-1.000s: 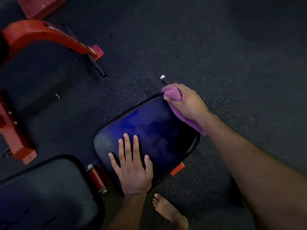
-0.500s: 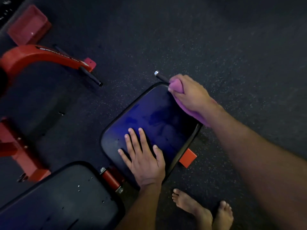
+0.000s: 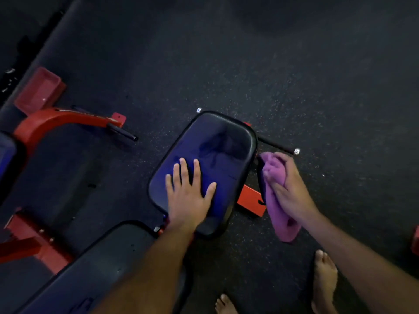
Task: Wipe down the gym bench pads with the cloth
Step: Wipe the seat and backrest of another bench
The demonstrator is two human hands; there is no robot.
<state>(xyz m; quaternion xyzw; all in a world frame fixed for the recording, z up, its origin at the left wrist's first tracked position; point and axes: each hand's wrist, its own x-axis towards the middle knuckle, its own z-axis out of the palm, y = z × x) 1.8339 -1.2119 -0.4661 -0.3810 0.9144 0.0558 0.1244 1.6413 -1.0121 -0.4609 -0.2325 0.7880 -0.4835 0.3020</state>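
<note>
Black vinyl covers the seat pad, on whose near half the left hand is laid flat with fingers spread; the purple cloth is held bunched in the right hand, just off the pad's right edge, beside the black handle bar.

left hand lies flat on the seat pad; right hand, just right of the pad's edge, holds the cloth. the back pad sits nearer, to the left.
</note>
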